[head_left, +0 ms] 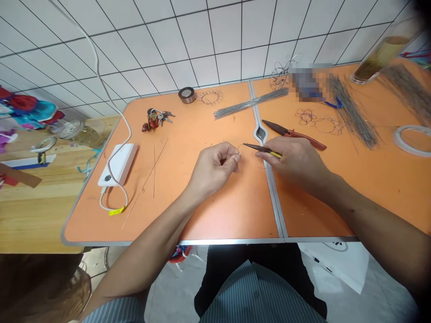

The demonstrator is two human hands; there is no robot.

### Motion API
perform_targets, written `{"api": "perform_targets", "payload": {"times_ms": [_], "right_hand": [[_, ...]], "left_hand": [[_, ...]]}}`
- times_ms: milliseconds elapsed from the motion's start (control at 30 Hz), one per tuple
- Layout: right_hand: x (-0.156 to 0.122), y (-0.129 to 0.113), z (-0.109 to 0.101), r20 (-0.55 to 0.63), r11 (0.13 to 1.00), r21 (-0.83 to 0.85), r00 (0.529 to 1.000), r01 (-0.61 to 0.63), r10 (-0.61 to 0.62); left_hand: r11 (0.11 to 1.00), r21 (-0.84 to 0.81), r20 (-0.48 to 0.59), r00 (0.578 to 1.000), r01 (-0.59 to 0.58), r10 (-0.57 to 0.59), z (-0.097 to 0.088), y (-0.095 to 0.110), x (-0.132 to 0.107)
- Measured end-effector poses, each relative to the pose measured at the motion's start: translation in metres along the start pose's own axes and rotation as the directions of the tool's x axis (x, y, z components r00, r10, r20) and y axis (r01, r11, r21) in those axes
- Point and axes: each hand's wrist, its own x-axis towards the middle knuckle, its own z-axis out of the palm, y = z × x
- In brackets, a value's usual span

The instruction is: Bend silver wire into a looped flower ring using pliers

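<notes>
My left hand (217, 168) is closed over the orange table, thumb and forefinger pinched on a short thin wire (239, 152). To its right, my right hand (296, 159) grips needle-nose pliers (261, 148) with a dark nose and a yellow handle part. Their narrow tip points left, close to the wire; whether it touches, I cannot tell. Just beyond my right hand lie larger pliers (286, 132) with red handles. A bundle of straight wires (251, 104) rests farther back. Bent wire flower shapes (306, 117) lie to the right of it.
Keys (158, 117), a tape roll (187, 94) and a white power bank (117, 165) with a cable lie on the left. Loose wires (148, 184) lie nearby. At right are a grey wire bundle (355, 114), a glass (379, 60) and a white ring (412, 140). A person's head shows lower left.
</notes>
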Motion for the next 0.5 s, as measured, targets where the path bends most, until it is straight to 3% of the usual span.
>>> {"api": "perform_targets", "payload": {"times_ms": [500], "right_hand": [[0.0037,-0.0044,-0.0033,0.002,0.99,0.103,0.995,-0.1,0.101]], "left_hand": [[0.995,0.057,-0.058,0.995,-0.082,0.085,0.0049,-0.0022,-0.0041]]}}
